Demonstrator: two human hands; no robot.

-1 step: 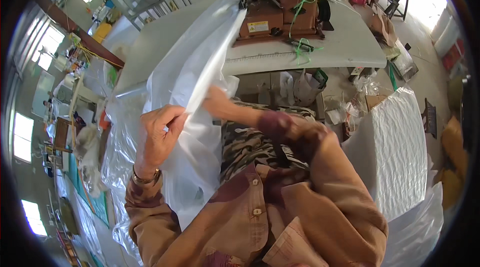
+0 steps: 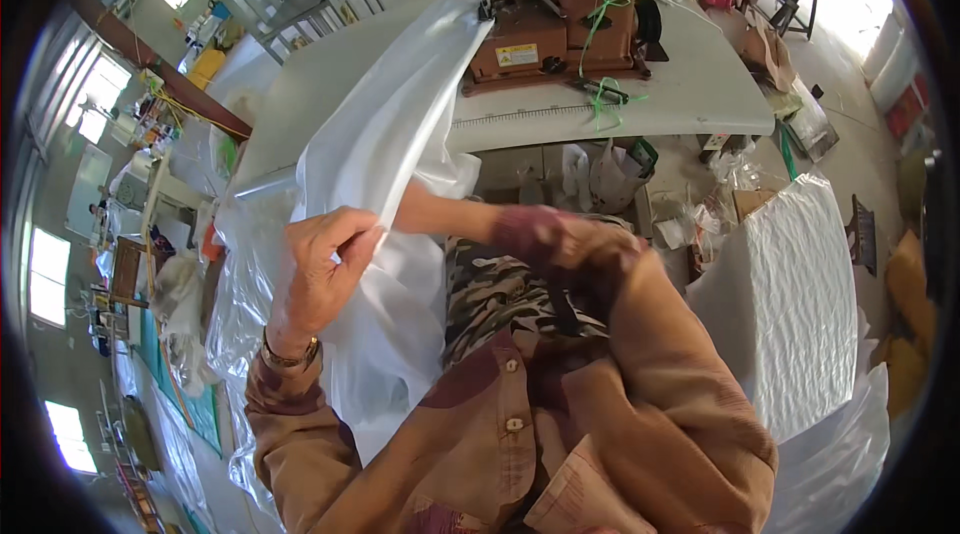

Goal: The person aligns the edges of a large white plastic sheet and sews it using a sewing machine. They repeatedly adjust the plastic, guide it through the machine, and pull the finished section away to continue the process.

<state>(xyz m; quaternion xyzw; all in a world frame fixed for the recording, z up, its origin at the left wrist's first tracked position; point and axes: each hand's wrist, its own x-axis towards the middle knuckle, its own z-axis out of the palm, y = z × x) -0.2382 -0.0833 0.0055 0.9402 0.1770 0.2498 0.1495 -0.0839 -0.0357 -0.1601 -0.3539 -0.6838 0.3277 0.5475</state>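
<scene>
The left hand (image 2: 325, 269) is pinched shut on a fold of the clear plastic sheet (image 2: 385, 134), thumb and fingers closed over the film's edge just below where it rises toward the sewing machine (image 2: 545, 9). The right hand cannot be seen: its forearm (image 2: 450, 217) runs across behind the same sheet and the hand end vanishes under the film, so whether it grips or only steadies the plastic I cannot tell. The sheet itself runs from the pinch up and away to the brown sewing machine's head, its far end lying against the near-left side of the machine on the white work table (image 2: 690, 84), while the rest spills down from the hand over the person's lap, on the near side of the machine. The step in hand looks like gathering and aligning the film's edge for feeding at the machine; the next move seems to call for keeping the pinched edge taut and straight, since slack, slippery film would easily bunch or slide out of the fingers. Strands of green cord (image 2: 605, 99) lie on the table just in front of the machine, and a stack of white quilted material (image 2: 785, 294) stands well to the machine's near right, beside the person.
</scene>
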